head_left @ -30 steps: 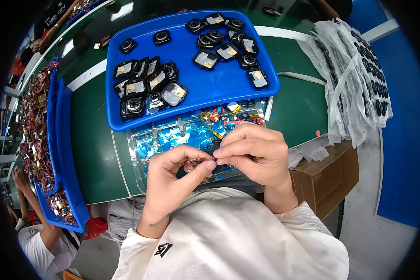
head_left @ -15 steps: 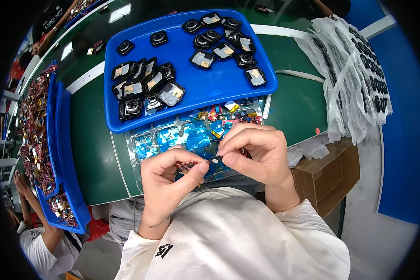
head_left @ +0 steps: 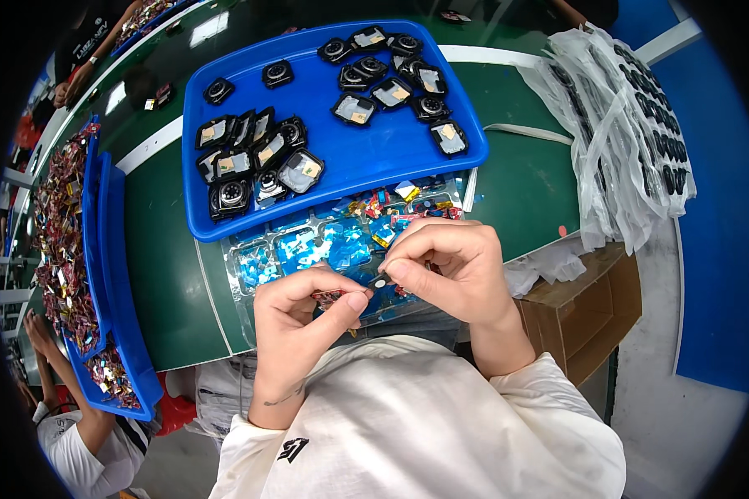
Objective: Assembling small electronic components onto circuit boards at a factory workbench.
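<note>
The left hand (head_left: 301, 314) pinched a small, flat red electronic piece (head_left: 328, 296); the right hand (head_left: 459, 273) clamped a small dark piece with a round white spot (head_left: 380, 282) between the hands, over the near clear plastic compartment tray (head_left: 241, 301). Farther off lay a shallow blue plastic tray (head_left: 349, 162).

Red pc (head_left: 328, 294) nr wht-dotted blk pc (head_left: 380, 282)
</note>
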The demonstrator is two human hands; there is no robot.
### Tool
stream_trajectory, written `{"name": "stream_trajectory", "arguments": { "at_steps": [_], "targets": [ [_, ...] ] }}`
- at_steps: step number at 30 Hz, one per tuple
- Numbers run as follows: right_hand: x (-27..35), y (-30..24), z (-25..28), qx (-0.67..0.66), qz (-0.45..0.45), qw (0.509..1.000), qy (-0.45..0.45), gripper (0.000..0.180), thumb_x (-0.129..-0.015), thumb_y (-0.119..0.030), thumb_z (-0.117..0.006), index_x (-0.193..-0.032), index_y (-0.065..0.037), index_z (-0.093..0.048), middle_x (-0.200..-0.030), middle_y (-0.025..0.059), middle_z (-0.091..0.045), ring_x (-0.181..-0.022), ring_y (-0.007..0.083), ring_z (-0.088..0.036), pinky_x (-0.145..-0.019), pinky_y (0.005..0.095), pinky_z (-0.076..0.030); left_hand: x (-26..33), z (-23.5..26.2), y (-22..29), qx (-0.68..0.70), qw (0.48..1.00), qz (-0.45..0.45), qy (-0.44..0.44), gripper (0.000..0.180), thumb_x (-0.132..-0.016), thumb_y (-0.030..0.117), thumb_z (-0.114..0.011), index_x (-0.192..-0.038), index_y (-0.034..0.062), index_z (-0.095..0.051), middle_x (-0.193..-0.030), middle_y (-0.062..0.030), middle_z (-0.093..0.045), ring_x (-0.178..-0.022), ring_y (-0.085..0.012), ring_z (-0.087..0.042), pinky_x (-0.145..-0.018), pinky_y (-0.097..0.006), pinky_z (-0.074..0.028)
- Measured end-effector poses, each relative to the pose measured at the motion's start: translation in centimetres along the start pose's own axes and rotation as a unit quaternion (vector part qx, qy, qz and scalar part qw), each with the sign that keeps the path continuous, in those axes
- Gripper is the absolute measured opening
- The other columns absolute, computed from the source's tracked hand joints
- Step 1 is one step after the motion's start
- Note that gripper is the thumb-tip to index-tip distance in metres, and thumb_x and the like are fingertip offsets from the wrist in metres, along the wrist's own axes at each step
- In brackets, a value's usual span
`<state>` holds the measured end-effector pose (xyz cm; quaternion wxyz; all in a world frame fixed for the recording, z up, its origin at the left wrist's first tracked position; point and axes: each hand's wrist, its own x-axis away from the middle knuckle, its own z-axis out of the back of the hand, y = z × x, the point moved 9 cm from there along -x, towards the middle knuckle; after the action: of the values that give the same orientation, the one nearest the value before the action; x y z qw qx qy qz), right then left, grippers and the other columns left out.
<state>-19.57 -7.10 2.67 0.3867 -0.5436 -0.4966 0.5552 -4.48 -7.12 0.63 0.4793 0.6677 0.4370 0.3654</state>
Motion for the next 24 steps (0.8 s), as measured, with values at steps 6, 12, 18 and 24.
{"name": "stream_trajectory", "arguments": {
  "at_steps": [6, 12, 18, 24],
  "targets": [
    [-0.2, -0.7, -0.3, -0.002, 0.036, 0.999, -0.009, 0.004, -0.081, -0.001, -0.068, -0.08, 0.003, -0.067, -0.074, 0.0061, -0.064, -0.061, 0.006, -0.053, -0.051, 0.0194, -0.04, -0.1, 0.2, 0.0, 0.009, 1.0, -0.002, 0.015, 0.006, -0.082, -0.001, -0.068, -0.087, -0.0041, -0.067, -0.076, -0.0065, -0.064, -0.064, -0.0083, -0.059, -0.057, -0.019, -0.047],
    [-0.2, -1.5, -0.9, 0.096, 0.084, 0.991, -0.034, 0.009, -0.076, 0.005, -0.068, -0.084, 0.007, -0.068, -0.075, 0.0124, -0.066, -0.063, 0.0114, -0.059, -0.053, 0.0218, -0.045, 0.0, 0.5, -0.2, -0.024, 0.999, -0.018, 0.031, 0.006, -0.081, -0.001, -0.069, -0.086, -0.0033, -0.067, -0.075, -0.0057, -0.063, -0.064, -0.0083, -0.059, -0.058, -0.019, -0.046],
    [-0.1, -2.2, -0.7, 0.136, 0.134, 0.982, 0.006, 0.008, -0.075, -0.001, -0.072, -0.081, 0.002, -0.069, -0.071, 0.0048, -0.064, -0.055, 0.0055, -0.052, -0.047, 0.0191, -0.039, 0.0, 0.6, -0.1, -0.019, 0.998, -0.015, 0.053, 0.005, -0.08, -0.002, -0.07, -0.085, -0.0029, -0.067, -0.075, -0.0052, -0.063, -0.063, -0.0082, -0.058, -0.058, -0.019, -0.043],
    [-0.3, -0.5, -0.1, 0.026, 0.037, 0.999, -0.018, 0.006, -0.078, -0.001, -0.071, -0.081, 0.003, -0.069, -0.076, 0.0044, -0.064, -0.06, 0.0036, -0.053, -0.049, 0.0176, -0.04, 0.0, 0.8, 0.1, -0.037, 0.998, -0.035, 0.036, 0.006, -0.08, -0.001, -0.07, -0.085, -0.003, -0.068, -0.075, -0.0056, -0.064, -0.064, -0.0086, -0.058, -0.058, -0.019, -0.043]
  ]
}}
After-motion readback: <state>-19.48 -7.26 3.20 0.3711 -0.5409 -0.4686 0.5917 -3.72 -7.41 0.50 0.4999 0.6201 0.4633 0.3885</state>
